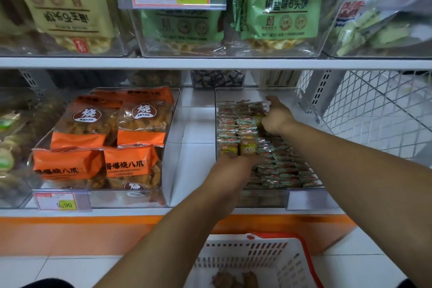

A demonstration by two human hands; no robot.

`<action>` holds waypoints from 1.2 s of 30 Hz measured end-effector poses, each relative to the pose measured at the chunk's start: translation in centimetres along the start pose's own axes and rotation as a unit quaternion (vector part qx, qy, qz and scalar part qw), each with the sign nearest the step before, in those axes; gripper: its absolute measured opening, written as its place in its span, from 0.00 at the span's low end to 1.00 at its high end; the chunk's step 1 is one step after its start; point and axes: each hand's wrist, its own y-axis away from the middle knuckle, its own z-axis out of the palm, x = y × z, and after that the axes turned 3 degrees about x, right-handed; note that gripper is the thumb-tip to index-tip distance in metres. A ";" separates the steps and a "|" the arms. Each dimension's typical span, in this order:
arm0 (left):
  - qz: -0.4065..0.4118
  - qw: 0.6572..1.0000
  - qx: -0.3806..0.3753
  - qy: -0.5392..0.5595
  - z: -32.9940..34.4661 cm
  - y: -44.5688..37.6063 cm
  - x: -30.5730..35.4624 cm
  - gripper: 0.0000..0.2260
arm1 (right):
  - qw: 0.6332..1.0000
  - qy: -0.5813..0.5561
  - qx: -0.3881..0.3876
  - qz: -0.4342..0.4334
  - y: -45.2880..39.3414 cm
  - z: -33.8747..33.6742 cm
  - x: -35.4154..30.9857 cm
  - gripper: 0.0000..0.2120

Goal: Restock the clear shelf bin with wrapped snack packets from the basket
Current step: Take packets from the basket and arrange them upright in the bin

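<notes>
Small foil-wrapped snack packets (236,133) fill clear plastic shelf bin (306,201) at 3 o'clock | left hand (236,161) grip clasps two upright packets; right hand (275,116) presses back row | light, crinkly, slippery, likely crushable: hold by flat sides | white-and-red slotted basket (268,255) at 6 o'clock

My left hand (230,163) and right hand (275,116) press on small wrapped snack packets (275,159), shiny crinkled film that glints. They lie in the clear shelf bin (304,196), smooth glossy see-through plastic. Beside it, the orange bags (109,138) are slick glossy film with clear windows. The shelf board (191,170) looks like smooth painted metal (matt white). The side mesh (374,112) is white coated wire. The basket (254,262) below is perforated white plastic, its rim red.
</notes>
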 end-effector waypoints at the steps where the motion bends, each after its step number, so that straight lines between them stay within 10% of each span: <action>1: 0.000 1.000 -0.005 0.001 0.0 0.4 0.1 0.16 | 1.000 0.002 0.005 -0.002 0.4 -0.4 0.0 0.37; 14: 0.207 0.957 0.071 -0.192 -2.3 9.3 -4.5 0.10 | 0.971 -0.190 0.096 -0.105 12.3 -2.3 -1.0 0.23; 18: 0.195 0.934 0.093 -0.285 -5.1 9.5 -7.3 0.09 | 0.968 -0.201 0.124 -0.082 15.8 -2.2 -0.6 0.21; 23: 0.081 0.890 0.046 -0.447 -7.5 7.8 -12.0 0.10 | 0.924 -0.118 0.213 -0.294 22.7 -0.8 -0.5 0.11; 26: -0.003 0.861 -0.011 -0.508 -9.7 7.1 -16.9 0.18 | 0.931 -0.050 0.121 -0.340 26.1 3.8 2.0 0.10; 30: -0.098 0.818 -0.061 -0.564 -13.1 5.7 -23.6 0.20 | 0.967 0.064 -0.161 -0.185 28.7 12.4 8.4 0.10; 34: -0.119 0.725 -0.128 -0.666 -16.2 5.1 -29.8 0.04 | 0.908 0.164 -0.385 0.007 31.5 19.0 17.2 0.30; 36: -0.149 0.706 -0.129 -0.680 -17.2 5.2 -33.5 0.23 | 0.891 0.217 -0.399 0.029 32.9 20.8 20.9 0.43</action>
